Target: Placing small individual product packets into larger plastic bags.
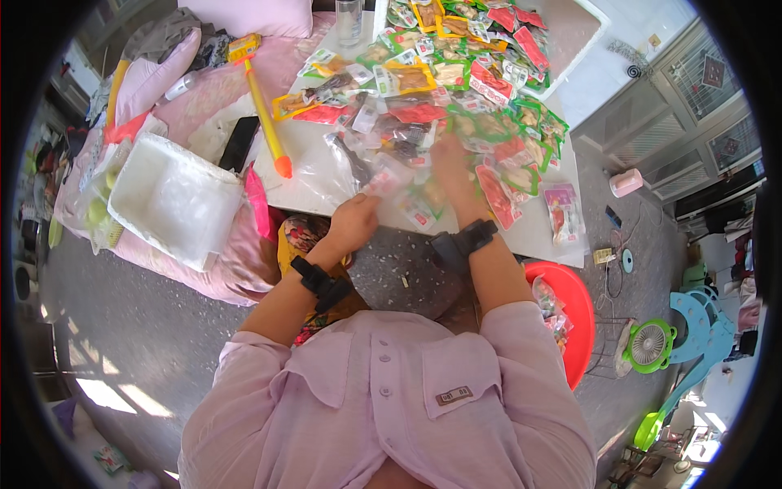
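At the table's near edge, my left hand [356,221] has its fingers curled on a clear plastic packet with a red-and-white label [385,178]. My right hand [451,156] reaches into the pile of sealed food packets; blur hides whether its fingers hold one. Around it lie green-edged packets [482,125], red packets [498,192] and a yellow-edged packet [404,78]. A dark-filled clear packet [351,159] is left of my hands. One purple-topped packet [562,214] lies apart at the table's right corner.
A white foam box [177,195] rests on the pink bedding at left, near a black phone [239,143] and a yellow stick-like tool with orange ends [266,116]. A red basin [577,324] holding packets stands below the table's right side. A clear bottle [349,24] stands at the back.
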